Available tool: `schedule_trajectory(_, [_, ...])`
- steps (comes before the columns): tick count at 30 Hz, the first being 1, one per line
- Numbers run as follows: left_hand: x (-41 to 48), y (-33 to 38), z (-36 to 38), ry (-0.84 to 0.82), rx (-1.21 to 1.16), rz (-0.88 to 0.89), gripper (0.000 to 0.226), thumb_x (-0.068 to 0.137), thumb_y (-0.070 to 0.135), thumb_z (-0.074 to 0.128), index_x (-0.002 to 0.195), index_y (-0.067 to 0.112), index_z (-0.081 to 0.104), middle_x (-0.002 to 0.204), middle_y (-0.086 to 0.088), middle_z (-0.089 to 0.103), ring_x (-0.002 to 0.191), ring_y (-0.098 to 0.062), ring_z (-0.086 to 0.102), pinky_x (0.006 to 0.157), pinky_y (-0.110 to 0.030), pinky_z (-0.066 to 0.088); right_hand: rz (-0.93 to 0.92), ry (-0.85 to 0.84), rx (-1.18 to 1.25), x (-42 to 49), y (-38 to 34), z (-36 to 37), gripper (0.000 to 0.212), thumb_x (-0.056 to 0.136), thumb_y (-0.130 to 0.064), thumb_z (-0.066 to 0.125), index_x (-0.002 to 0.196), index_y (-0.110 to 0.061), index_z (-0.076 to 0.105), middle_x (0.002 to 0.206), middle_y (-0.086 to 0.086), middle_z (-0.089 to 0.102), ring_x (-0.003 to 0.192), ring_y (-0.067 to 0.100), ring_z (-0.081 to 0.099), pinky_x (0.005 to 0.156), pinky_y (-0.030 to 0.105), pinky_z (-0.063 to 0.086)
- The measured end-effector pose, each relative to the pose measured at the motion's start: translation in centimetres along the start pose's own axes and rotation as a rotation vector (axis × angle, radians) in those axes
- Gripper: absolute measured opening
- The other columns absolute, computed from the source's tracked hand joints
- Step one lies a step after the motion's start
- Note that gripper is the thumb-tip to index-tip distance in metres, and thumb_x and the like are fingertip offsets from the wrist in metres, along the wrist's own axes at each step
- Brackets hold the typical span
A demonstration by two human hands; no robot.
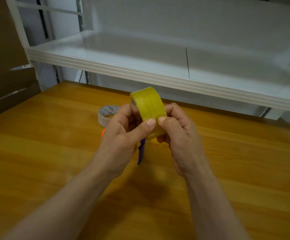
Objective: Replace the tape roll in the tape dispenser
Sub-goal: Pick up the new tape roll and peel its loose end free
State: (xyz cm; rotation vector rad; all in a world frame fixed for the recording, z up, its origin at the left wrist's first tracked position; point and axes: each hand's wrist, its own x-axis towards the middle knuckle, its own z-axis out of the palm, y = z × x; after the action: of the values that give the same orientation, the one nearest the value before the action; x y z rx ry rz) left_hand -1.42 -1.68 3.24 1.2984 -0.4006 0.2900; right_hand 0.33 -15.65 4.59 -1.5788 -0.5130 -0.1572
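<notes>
Our left hand (123,129) and right hand (177,130) both grip the yellow translucent tape roll (149,106) above the wooden tabletop (54,153), thumbs on its band; risk: tape end tears while picking.

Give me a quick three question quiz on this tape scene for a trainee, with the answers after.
1. True or false: the yellow tape roll lies flat on the wooden table.
2. What do the left hand and the right hand hold together? A the yellow tape roll, B scissors, C a knife.
3. Short answer: what lies flat on the table beyond the left hand?

Key: 1 false, it is held up; 2 A; 3 the clear tape roll.
</notes>
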Motion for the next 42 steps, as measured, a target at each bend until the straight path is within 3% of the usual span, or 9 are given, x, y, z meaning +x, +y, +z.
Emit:
schedule_trajectory(3, [0.1,-0.2,-0.2,0.025,-0.036,-0.036,0.027,0.086,0.014,0.064,0.110,0.002,0.062,0.109,-0.033,0.060,0.095,-0.025,0.063,0.077,-0.025,0.054,0.014,-0.007,-0.002,0.0,0.0,0.1,0.020,0.091,-0.021,0.051,0.091,-0.002,0.057,0.086,0.031,0.048,0.071,0.026,0.044,0.061,0.044,0.038])
schedule_trajectory(7, [0.2,-0.2,-0.1,0.025,-0.078,-0.065,0.022,0.085,0.014,0.064,0.106,0.010,0.065,0.100,-0.010,0.068,0.091,-0.016,0.066,0.073,-0.021,0.053,0.026,-0.004,-0.004,0.0,-0.1,0.2,0.015,0.091,-0.022,0.052,0.087,-0.009,0.058,0.085,0.032,0.047,0.069,0.027,0.043,0.062,0.045,0.038])
schedule_trajectory(9, [0.3,-0.2,-0.2,0.022,-0.099,-0.077,0.024,0.086,0.014,0.063,0.109,0.007,0.064,0.099,-0.007,0.068,0.089,-0.015,0.067,0.071,-0.021,0.053,0.029,0.001,-0.004,0.0,-0.1,0.2,0.014,0.092,-0.023,0.052,0.087,-0.012,0.060,0.085,0.030,0.049,0.070,0.026,0.044,0.062,0.043,0.038])
schedule_trajectory(18, [0.2,-0.4,-0.3,0.032,-0.036,-0.115,0.040,0.089,0.023,0.051,0.120,0.000,0.057,0.099,-0.018,0.059,0.089,-0.031,0.055,0.080,-0.044,0.046,0.063,0.051,-0.026,0.0,0.0,0.4,0.020,0.093,-0.028,0.048,0.079,-0.020,0.061,0.080,0.018,0.059,0.072,0.023,0.055,0.060,0.036,0.043])
schedule_trajectory(22, [0.2,-0.5,-0.1,0.034,-0.005,-0.113,0.027,0.088,0.022,0.050,0.110,0.012,0.063,0.091,-0.005,0.067,0.084,-0.021,0.063,0.074,-0.036,0.050,0.076,0.063,-0.029,0.0,0.2,0.4,0.022,0.094,-0.029,0.047,0.078,-0.019,0.058,0.078,0.010,0.056,0.072,0.022,0.052,0.062,0.039,0.042])
schedule_trajectory(25, [0.2,-0.6,-0.1,0.022,0.037,-0.105,0.024,0.088,0.023,0.050,0.107,0.021,0.064,0.092,0.001,0.067,0.088,-0.017,0.064,0.075,-0.034,0.049,0.079,0.055,-0.034,0.0,0.3,0.5,0.022,0.095,-0.026,0.045,0.080,-0.012,0.055,0.078,0.020,0.051,0.070,0.024,0.047,0.062,0.043,0.039])
schedule_trajectory(31, [0.2,-1.0,0.0,0.022,0.122,-0.147,0.025,0.082,0.030,0.051,0.105,0.027,0.061,0.092,-0.011,0.056,0.082,-0.031,0.049,0.071,-0.050,0.039,0.128,0.057,-0.035,-0.1,0.5,0.8,0.020,0.092,-0.020,0.041,0.084,-0.010,0.056,0.075,0.006,0.052,0.067,0.021,0.044,0.051,0.033,0.036])
schedule_trajectory(37, [0.2,-1.0,0.0,0.031,0.127,-0.196,0.030,0.074,0.040,0.051,0.101,0.032,0.061,0.091,-0.012,0.054,0.081,-0.030,0.049,0.069,-0.049,0.039,0.167,0.068,-0.013,-0.3,0.3,1.2,0.023,0.100,-0.013,0.038,0.089,-0.012,0.058,0.092,0.025,0.061,0.072,0.028,0.056,0.048,0.028,0.043])
schedule_trajectory(42, [0.1,-0.8,0.2,0.009,0.110,-0.185,0.033,0.076,0.039,0.054,0.107,0.033,0.062,0.106,-0.025,0.057,0.091,-0.034,0.053,0.076,-0.051,0.044,0.179,0.077,0.024,-0.4,-0.1,1.2,0.028,0.102,-0.014,0.037,0.088,-0.020,0.061,0.086,0.015,0.065,0.075,0.029,0.060,0.049,0.028,0.045])
